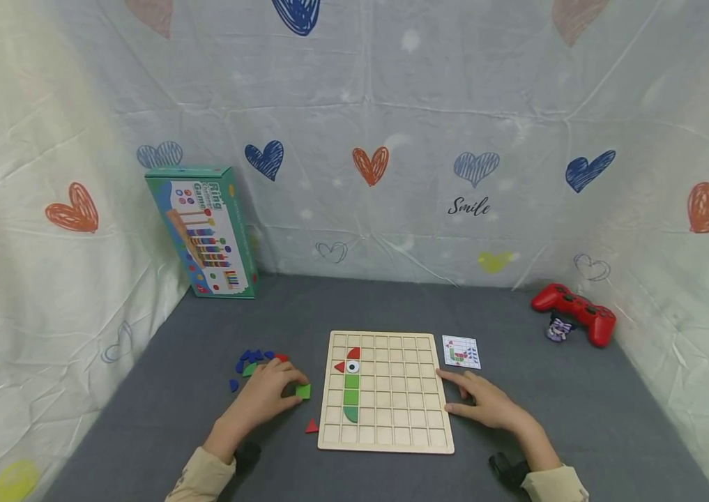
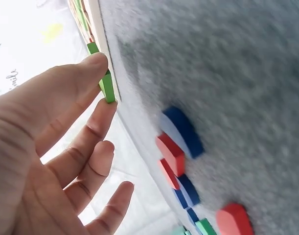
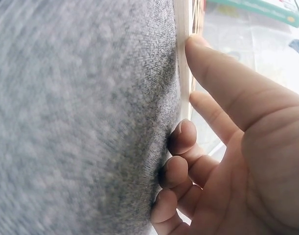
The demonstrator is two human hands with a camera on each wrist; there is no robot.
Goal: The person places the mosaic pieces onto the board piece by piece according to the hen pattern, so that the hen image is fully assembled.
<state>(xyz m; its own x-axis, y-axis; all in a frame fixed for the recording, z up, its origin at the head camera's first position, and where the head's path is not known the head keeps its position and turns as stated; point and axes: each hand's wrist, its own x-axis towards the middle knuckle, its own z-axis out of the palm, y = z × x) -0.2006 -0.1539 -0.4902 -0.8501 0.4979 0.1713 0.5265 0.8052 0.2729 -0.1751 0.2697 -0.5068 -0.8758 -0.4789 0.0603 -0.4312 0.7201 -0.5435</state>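
Note:
My left hand (image 1: 269, 390) pinches a light green square tile (image 1: 303, 391) between thumb and fingertips, just left of the wooden grid board (image 1: 401, 397). In the left wrist view, the green tile (image 2: 107, 88) shows edge-on behind the thumb. On the board's left side stands a column: a red rounded piece (image 1: 353, 353), an eye tile (image 1: 352, 366) with a small red triangle (image 1: 339, 367) beside it, two green squares (image 1: 351, 389) and a dark green quarter-round (image 1: 351, 414). My right hand (image 1: 486, 402) touches the board's right edge with thumb and index finger.
Loose blue pieces (image 1: 255, 355), a green piece (image 1: 249, 369) and a red piece (image 1: 281, 357) lie around the left hand. A red triangle (image 1: 311, 426) sits near the board. Farther off are a picture card (image 1: 461, 352), a red game controller (image 1: 574, 312), a small figure (image 1: 558, 329) and a box (image 1: 210, 233).

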